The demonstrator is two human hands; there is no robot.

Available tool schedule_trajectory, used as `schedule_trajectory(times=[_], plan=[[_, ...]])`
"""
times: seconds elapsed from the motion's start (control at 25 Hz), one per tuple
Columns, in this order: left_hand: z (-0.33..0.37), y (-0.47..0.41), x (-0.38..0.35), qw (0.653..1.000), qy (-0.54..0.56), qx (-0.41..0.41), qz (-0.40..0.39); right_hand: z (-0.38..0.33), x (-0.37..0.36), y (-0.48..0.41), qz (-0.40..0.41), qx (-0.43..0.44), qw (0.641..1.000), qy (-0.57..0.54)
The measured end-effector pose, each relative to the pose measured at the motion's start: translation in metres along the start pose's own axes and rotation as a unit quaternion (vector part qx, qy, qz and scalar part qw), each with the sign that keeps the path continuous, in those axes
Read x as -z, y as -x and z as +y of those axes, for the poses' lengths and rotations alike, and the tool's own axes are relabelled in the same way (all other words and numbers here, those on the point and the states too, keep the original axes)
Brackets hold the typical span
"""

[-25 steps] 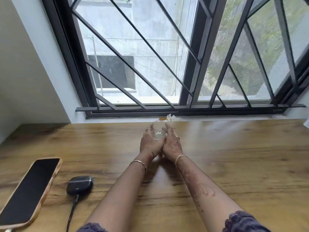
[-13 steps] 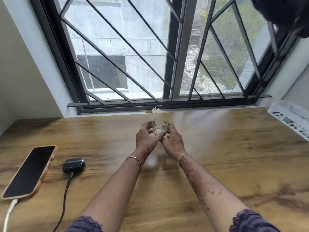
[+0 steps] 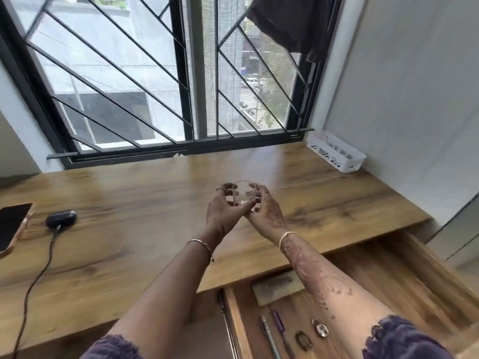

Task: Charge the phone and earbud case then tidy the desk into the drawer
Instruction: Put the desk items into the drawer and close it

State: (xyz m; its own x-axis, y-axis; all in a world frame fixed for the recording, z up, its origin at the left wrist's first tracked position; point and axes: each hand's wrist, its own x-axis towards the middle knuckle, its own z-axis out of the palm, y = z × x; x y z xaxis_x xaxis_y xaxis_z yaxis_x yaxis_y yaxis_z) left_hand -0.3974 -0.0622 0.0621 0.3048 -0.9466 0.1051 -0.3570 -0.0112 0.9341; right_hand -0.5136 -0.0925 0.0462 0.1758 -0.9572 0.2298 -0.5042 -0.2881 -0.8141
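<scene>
Head view, single frame.

Both arms reach forward over the wooden worktop (image 3: 129,242) and converge near its middle. Forearms are bare, with a bangle at each wrist and purple sleeves at the elbows.

Left hand (image 3: 223,213): palm turned inward. Its fingers (image 3: 222,189) curl round the far left side of a small clear glass (image 3: 243,194), and the thumb lies across the near wall. Gripping.

Right hand (image 3: 268,212): mirrors the left, with fingers wrapped round the right side of the glass and the heel of the palm close to the left thumb. Also gripping.

The glass is upright, rim up, cupped between the two hands. Cannot tell whether its base touches the worktop.

Phone (image 3: 11,226): lies flat with its screen up at the far left edge of the worktop, partly cut off by the frame.

Earbud case (image 3: 61,218): dark, lies just right of the phone, apart from it. A dark cable (image 3: 33,278) runs from its near end toward the front edge of the worktop.

Drawer (image 3: 388,281): pulled open below the front right of the worktop, beneath the right forearm. It holds a flat grey pouch (image 3: 278,287), two pens (image 3: 269,338) side by side and two small metal items (image 3: 320,330); these are blurred.

A white basket (image 3: 337,156) sits in the far right corner against the wall. A dark cloth (image 3: 293,24) hangs at the window's upper right.
</scene>
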Motion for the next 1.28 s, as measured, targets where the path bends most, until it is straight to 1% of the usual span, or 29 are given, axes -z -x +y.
schedule_trajectory(times=[0.2, 0.32, 0.4, 0.56, 0.72, 0.8, 0.88, 1.04, 1.28], plan=[[0.023, 0.070, -0.072, 0.999, 0.033, -0.009, -0.041, 0.040, 0.076, 0.067, 0.021, -0.034, 0.999, 0.019], [0.030, 0.096, -0.108, 0.996, 0.055, -0.025, -0.070, 0.059, 0.110, 0.099, 0.040, -0.055, 0.997, 0.025], [0.032, 0.110, -0.131, 0.993, 0.063, -0.021, -0.096, 0.073, 0.131, 0.117, 0.051, -0.072, 0.996, 0.022], [0.022, 0.137, -0.167, 0.982, 0.044, 0.023, -0.182, 0.110, 0.157, 0.153, 0.065, -0.125, 0.990, 0.024], [0.007, 0.153, -0.187, 0.966, 0.034, 0.062, -0.248, 0.150, 0.160, 0.176, 0.065, -0.166, 0.984, -0.018], [-0.004, 0.157, -0.197, 0.956, 0.049, 0.087, -0.274, 0.169, 0.157, 0.181, 0.052, -0.186, 0.981, -0.020], [-0.012, 0.159, -0.204, 0.951, 0.058, 0.111, -0.282, 0.182, 0.151, 0.181, 0.044, -0.197, 0.979, -0.011], [-0.026, 0.152, -0.215, 0.952, 0.048, 0.146, -0.263, 0.191, 0.146, 0.168, 0.032, -0.205, 0.978, 0.024], [-0.053, 0.129, -0.229, 0.953, -0.004, 0.171, -0.251, 0.214, 0.133, 0.141, 0.009, -0.214, 0.976, 0.049]])
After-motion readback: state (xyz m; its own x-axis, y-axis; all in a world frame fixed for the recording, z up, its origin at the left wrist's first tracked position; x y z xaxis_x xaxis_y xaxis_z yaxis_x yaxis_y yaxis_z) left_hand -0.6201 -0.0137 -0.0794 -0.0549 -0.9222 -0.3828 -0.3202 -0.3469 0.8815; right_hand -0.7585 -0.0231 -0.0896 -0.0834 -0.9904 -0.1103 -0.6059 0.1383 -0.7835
